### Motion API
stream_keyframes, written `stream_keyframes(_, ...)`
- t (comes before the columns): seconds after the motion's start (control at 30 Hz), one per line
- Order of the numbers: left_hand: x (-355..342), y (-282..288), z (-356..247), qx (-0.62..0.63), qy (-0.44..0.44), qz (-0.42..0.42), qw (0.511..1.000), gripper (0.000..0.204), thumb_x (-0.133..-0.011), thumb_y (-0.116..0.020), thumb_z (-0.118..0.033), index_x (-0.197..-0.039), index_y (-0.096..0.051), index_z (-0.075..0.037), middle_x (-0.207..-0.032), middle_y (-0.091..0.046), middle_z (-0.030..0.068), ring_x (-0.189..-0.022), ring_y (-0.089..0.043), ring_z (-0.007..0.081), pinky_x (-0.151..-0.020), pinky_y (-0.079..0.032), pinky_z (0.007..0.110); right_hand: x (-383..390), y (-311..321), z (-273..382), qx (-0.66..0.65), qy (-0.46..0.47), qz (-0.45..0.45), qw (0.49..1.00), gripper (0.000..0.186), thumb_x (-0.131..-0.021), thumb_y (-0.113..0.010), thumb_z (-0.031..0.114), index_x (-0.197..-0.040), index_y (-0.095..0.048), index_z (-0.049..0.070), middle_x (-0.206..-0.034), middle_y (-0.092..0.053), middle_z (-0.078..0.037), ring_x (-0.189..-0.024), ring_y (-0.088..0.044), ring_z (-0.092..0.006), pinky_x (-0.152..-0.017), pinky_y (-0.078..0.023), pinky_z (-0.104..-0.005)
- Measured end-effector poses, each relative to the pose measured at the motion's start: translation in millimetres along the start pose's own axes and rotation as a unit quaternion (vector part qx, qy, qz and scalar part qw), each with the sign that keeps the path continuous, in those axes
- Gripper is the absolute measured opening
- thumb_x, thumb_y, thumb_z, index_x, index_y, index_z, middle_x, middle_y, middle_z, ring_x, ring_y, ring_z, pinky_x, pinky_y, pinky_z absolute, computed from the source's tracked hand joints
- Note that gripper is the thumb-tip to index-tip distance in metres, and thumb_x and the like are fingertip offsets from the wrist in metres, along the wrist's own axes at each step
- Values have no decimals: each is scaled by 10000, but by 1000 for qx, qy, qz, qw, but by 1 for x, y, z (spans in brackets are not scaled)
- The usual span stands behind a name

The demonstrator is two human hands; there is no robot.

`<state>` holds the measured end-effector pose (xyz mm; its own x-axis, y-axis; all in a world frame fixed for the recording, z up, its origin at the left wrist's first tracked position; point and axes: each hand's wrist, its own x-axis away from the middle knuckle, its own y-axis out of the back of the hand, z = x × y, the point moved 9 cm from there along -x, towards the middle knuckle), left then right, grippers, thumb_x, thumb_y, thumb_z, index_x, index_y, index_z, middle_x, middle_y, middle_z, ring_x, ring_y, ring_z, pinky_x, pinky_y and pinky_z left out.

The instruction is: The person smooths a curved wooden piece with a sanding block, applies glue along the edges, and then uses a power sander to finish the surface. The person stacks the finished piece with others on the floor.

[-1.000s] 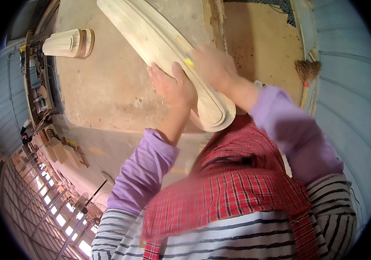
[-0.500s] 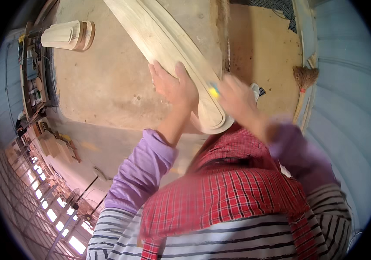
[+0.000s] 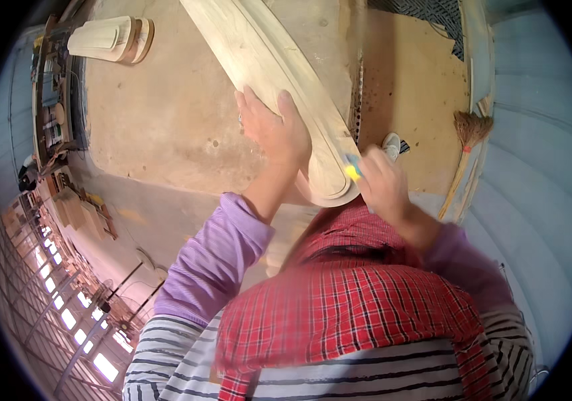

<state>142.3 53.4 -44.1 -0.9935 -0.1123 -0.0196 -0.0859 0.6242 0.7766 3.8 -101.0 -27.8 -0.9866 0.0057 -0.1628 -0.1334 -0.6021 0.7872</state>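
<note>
A long pale wooden board (image 3: 266, 73) with a rounded near end and a raised, stepped border lies slantwise over the table, reaching toward my apron. My left hand (image 3: 276, 130) rests on its left edge, fingers stretched and thumb apart, pressing on the wood. At the board's right edge, close to the rounded end, my right hand (image 3: 385, 186) is closed around a small yellow-and-blue piece (image 3: 353, 170). That piece touches or nearly touches the border. Motion blur and my fingers hide most of it, so its kind cannot be made out.
On the brown tabletop (image 3: 166, 113), several shorter rounded boards (image 3: 102, 37) are stacked at the far left. A straw broom (image 3: 471, 130) leans by the blue wall at right. A shoe (image 3: 391, 144) shows on the floor beside my right hand. Shelves (image 3: 52, 93) stand beyond the table's left side.
My right hand has slid nearer along the board's right edge, toward the rounded end, with the yellow-and-blue piece. My left hand keeps its place on the board. The view has shifted slightly.
</note>
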Motion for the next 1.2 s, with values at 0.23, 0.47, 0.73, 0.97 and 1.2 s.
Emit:
stream_keyframes(0.23,2,1,-10,-33,-29,-5,999,689,-895,-519,-325,-1378,-282,106,-1425,-280,338,-1334,-261,444,-1095,-180,486,-191,-45,-25,-61,-22,-50,997,176,-867,-470,201,-983,-563,107,-987,-597,-127,-790,-634,-357,-679,-502,-471)
stream_keyframes(0.47,-4,0,-13,-19,-44,-11,999,681,-905,-505,-340,-1375,-288,102,-1423,-285,331,-1338,-255,437,-1094,-174,487,-173,-32,-15,-42,-3,-105,994,163,-842,-490,169,-973,-562,104,-954,-589,-121,-868,-621,-326,-674,-501,-457)
stream_keyframes(0.73,-4,1,-7,-37,-5,-11,999,744,-875,-541,-409,-1383,-294,75,-1425,-285,324,-1323,-286,439,-1088,-199,501,71,13,-7,-63,-87,85,991,148,-759,-604,69,-893,-555,29,-862,-538,-143,-777,-548,-346,-641,-449,-402)
stream_keyframes(0.97,34,-5,-20,-159,75,86,981,1132,-713,-677,-574,-1431,-111,93,-1469,-200,313,-1377,-198,411,-1109,-174,485,30,115,-112,-144,-212,-11,966,95,-824,-562,81,-870,-553,-1,-833,-546,-181,-772,-530,-364,-668,-431,-375)
stream_keyframes(1.2,79,2,-15,-191,210,104,953,1258,-615,-796,-511,-1481,-20,-32,-1494,-151,288,-1386,-174,411,-1110,-219,489,-5,151,-181,-162,-133,122,970,153,-855,-585,156,-868,-552,7,-815,-554,-174,-759,-548,-328,-671,-427,-374)
